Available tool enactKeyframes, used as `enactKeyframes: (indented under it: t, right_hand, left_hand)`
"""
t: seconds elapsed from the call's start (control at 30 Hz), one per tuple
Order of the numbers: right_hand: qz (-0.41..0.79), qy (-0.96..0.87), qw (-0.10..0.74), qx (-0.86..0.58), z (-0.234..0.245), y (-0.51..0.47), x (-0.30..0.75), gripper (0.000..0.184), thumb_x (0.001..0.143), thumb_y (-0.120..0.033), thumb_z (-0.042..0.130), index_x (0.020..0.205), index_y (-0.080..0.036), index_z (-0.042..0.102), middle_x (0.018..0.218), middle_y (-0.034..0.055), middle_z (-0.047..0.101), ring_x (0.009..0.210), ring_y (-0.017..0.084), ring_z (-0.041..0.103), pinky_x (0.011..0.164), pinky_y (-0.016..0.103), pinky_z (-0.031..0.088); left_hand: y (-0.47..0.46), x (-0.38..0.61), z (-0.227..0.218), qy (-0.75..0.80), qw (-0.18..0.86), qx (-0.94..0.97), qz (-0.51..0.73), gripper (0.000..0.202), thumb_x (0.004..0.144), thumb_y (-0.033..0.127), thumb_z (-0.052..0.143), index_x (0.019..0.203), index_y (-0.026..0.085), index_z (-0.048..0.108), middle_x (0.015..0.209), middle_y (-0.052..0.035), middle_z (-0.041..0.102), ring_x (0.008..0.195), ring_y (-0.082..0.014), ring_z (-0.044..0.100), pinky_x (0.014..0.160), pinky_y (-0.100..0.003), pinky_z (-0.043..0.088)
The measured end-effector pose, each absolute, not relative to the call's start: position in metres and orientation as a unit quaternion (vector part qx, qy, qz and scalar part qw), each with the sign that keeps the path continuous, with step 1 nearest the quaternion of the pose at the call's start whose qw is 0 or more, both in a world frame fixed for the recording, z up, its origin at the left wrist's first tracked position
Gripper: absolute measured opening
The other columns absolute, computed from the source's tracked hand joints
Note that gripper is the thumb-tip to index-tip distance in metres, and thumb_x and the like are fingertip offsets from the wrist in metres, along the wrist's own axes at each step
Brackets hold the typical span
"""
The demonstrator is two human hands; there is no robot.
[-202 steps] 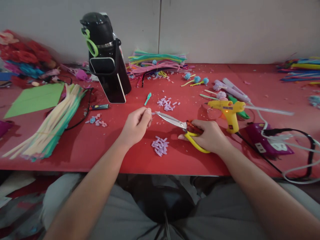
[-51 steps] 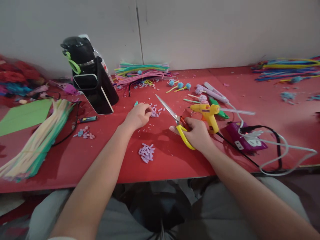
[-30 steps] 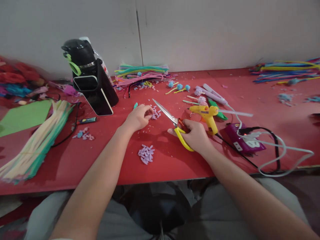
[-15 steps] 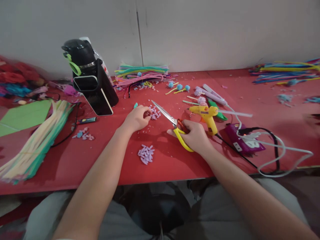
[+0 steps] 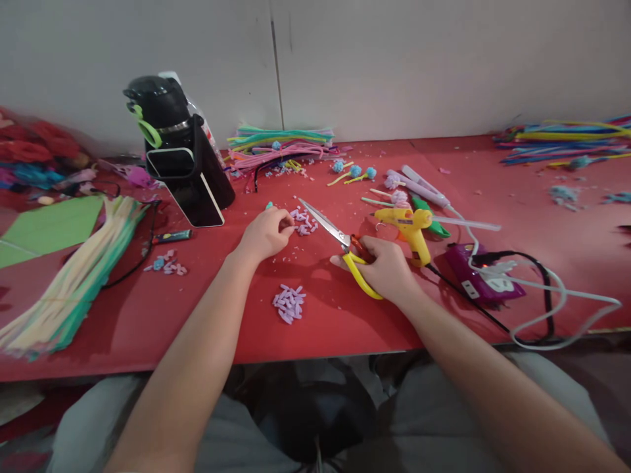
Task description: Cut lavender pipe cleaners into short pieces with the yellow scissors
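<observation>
My right hand (image 5: 387,268) grips the yellow handles of a pair of scissors (image 5: 335,236), whose steel blades point up and left over the red table (image 5: 345,315). My left hand (image 5: 263,233) rests on the table with its fingers pinched at a scatter of small purple pieces (image 5: 303,222); it seems to hold one, but the piece is too small to be sure. A second heap of purple pieces (image 5: 289,303) lies nearer the front edge, between my two arms.
A yellow glue gun (image 5: 409,226) stands right of the scissors, its cord running to a purple power strip (image 5: 480,279). A black flask (image 5: 180,151) stands at back left. Pipe-cleaner bundles lie at left (image 5: 69,282), back centre (image 5: 280,141) and far right (image 5: 566,138).
My left hand reached forward from near the scissor tips to the farther purple scatter and pinched shut there. The scissors swung slightly, blades now aimed further away. The camera shifted right.
</observation>
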State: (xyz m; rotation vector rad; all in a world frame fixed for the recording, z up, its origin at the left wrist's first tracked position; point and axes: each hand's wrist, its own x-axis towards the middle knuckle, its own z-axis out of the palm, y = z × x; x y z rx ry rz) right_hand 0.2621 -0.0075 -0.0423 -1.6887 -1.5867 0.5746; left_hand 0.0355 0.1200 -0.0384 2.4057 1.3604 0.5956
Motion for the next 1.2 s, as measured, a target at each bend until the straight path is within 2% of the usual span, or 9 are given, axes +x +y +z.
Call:
enactKeyframes:
  t: [0.1, 0.23, 0.37, 0.43, 0.53, 0.73, 0.87, 0.97, 1.2]
  right_hand:
    - [0.229, -0.615, 0.368, -0.658, -0.043, -0.008, 0.262, 0.061, 0.063, -0.07, 0.073, 0.06, -0.022, 0.037, 0.057, -0.0057, 0.033, 0.055, 0.009, 0.028, 0.049, 0.025, 0.023]
    - [0.239, -0.614, 0.372, -0.654, -0.044, -0.008, 0.262, 0.06, 0.062, -0.069, 0.074, 0.061, -0.022, 0.038, 0.058, -0.0057, 0.034, 0.056, 0.01, 0.029, 0.049, 0.025, 0.023]
    - [0.236, -0.617, 0.375, -0.65, -0.043, -0.008, 0.262, 0.062, 0.063, -0.071, 0.073, 0.06, -0.022, 0.036, 0.057, -0.0059, 0.032, 0.056, 0.009, 0.028, 0.048, 0.025, 0.022]
    - [0.232, -0.62, 0.377, -0.648, -0.043, -0.008, 0.262, 0.062, 0.063, -0.072, 0.072, 0.059, -0.022, 0.035, 0.057, -0.006, 0.031, 0.056, 0.009, 0.027, 0.049, 0.025, 0.022]
    - [0.216, -0.626, 0.373, -0.65, -0.043, -0.008, 0.261, 0.063, 0.063, -0.073, 0.071, 0.058, -0.022, 0.034, 0.055, -0.0059, 0.032, 0.055, 0.009, 0.026, 0.049, 0.026, 0.02]
    - [0.192, -0.642, 0.348, -0.655, -0.047, -0.009, 0.261, 0.063, 0.063, -0.074, 0.071, 0.058, -0.022, 0.035, 0.052, -0.0057, 0.035, 0.053, 0.009, 0.028, 0.048, 0.026, 0.022]
    - [0.189, -0.665, 0.303, -0.656, -0.047, -0.012, 0.26, 0.058, 0.063, -0.071, 0.072, 0.061, -0.022, 0.041, 0.052, -0.0054, 0.037, 0.052, 0.01, 0.03, 0.048, 0.025, 0.025]
    - [0.177, -0.682, 0.288, -0.649, -0.048, -0.014, 0.259, 0.057, 0.064, -0.071, 0.071, 0.062, -0.022, 0.04, 0.053, -0.0051, 0.039, 0.052, 0.01, 0.032, 0.049, 0.025, 0.026]
    - [0.161, -0.682, 0.278, -0.657, -0.049, -0.014, 0.258, 0.06, 0.064, -0.074, 0.068, 0.061, -0.022, 0.037, 0.053, -0.0037, 0.041, 0.052, 0.011, 0.032, 0.05, 0.026, 0.025]
  left_hand:
    - [0.122, 0.039, -0.04, 0.479, 0.149, 0.841, 0.202, 0.002, 0.081, 0.019, 0.061, 0.08, 0.017, 0.062, 0.082, -0.0053, 0.062, 0.073, -0.0177, 0.055, 0.07, -0.034, 0.045]
    - [0.119, 0.039, -0.035, 0.477, 0.143, 0.836, 0.231, 0.007, 0.086, 0.02, 0.059, 0.08, 0.017, 0.06, 0.088, -0.0064, 0.06, 0.081, -0.0187, 0.056, 0.079, -0.036, 0.047]
    - [0.105, 0.026, -0.023, 0.503, 0.197, 0.792, 0.286, 0.007, 0.089, 0.023, 0.058, 0.085, 0.017, 0.06, 0.092, -0.007, 0.065, 0.083, -0.0173, 0.061, 0.08, -0.033, 0.048]
    - [0.094, 0.015, -0.017, 0.514, 0.252, 0.754, 0.322, 0.008, 0.087, 0.023, 0.061, 0.083, 0.017, 0.059, 0.084, -0.0057, 0.068, 0.077, -0.0161, 0.064, 0.075, -0.032, 0.05]
    - [0.074, -0.003, -0.014, 0.482, 0.33, 0.711, 0.392, 0.008, 0.085, 0.023, 0.064, 0.085, 0.016, 0.061, 0.081, -0.0056, 0.071, 0.074, -0.0147, 0.067, 0.074, -0.029, 0.053]
    - [0.046, -0.019, -0.026, 0.49, 0.355, 0.664, 0.439, 0.02, 0.074, 0.028, 0.078, 0.089, 0.017, 0.073, 0.089, -0.0064, 0.076, 0.084, -0.0181, 0.071, 0.081, -0.032, 0.057]
    - [0.042, -0.019, -0.031, 0.497, 0.371, 0.661, 0.422, 0.021, 0.076, 0.037, 0.077, 0.083, 0.017, 0.074, 0.078, -0.0052, 0.075, 0.072, -0.0162, 0.069, 0.071, -0.029, 0.057]
    - [0.041, -0.018, -0.029, 0.487, 0.367, 0.68, 0.408, 0.027, 0.082, 0.043, 0.072, 0.08, 0.016, 0.073, 0.07, -0.0047, 0.072, 0.066, -0.0145, 0.066, 0.063, -0.025, 0.054]
    - [0.044, -0.015, -0.029, 0.45, 0.385, 0.685, 0.423, 0.029, 0.09, 0.043, 0.062, 0.081, 0.017, 0.071, 0.073, -0.0053, 0.07, 0.066, -0.0135, 0.064, 0.063, -0.025, 0.052]
